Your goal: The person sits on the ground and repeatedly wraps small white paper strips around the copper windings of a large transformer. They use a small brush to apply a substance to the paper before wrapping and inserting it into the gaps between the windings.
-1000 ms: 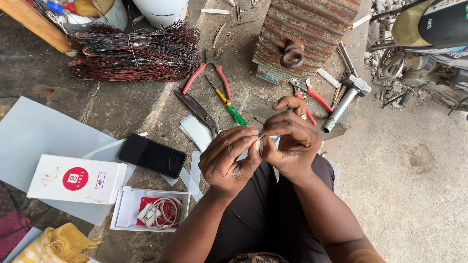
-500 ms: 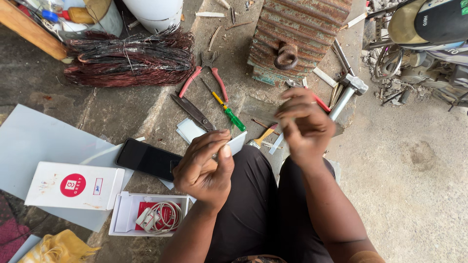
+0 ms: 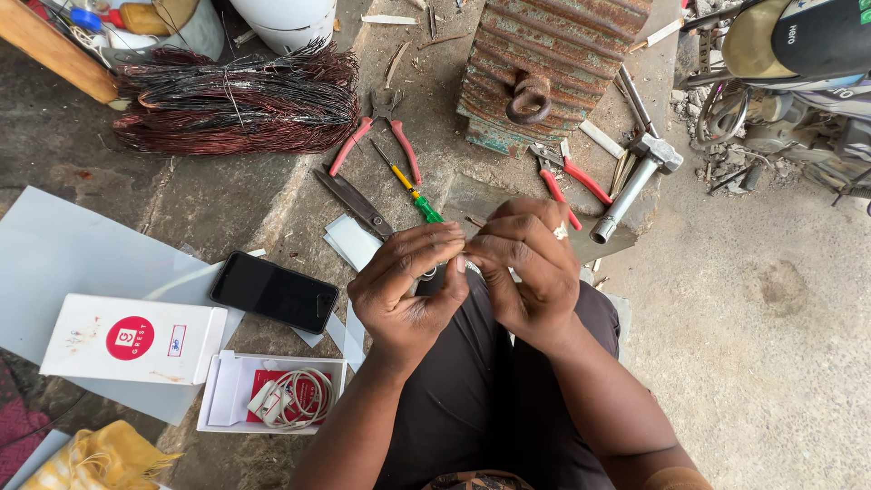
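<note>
Head view: I held my two hands together at the centre of the picture, above my lap in dark trousers (image 3: 472, 390). My left hand (image 3: 408, 290) curled in from seven o'clock, fingers bent and knuckles up, its grip pressed together with thumb against fingertips. My right hand (image 3: 526, 272) came in from five o'clock, also curled, a ring on one finger, its fingertips meeting the left ones. Between the two grips sat a small pale piece (image 3: 461, 264), mostly hidden by my fingers; I could not tell its long axis or which way it pointed.

On the concrete floor (image 3: 780, 299) at twelve o'clock from my hands lay a green and yellow screwdriver (image 3: 413, 189), its long axis running from eleven to five o'clock with the green handle nearest me. Red-handled pliers (image 3: 381, 136) lay beyond it, and a coil of copper wire (image 3: 236, 100) at ten o'clock. A hammer (image 3: 635, 181) lay at two o'clock. At nine o'clock rested a black phone (image 3: 274, 292), a white box (image 3: 136, 338) and an open box with a cable (image 3: 272, 392).
</note>
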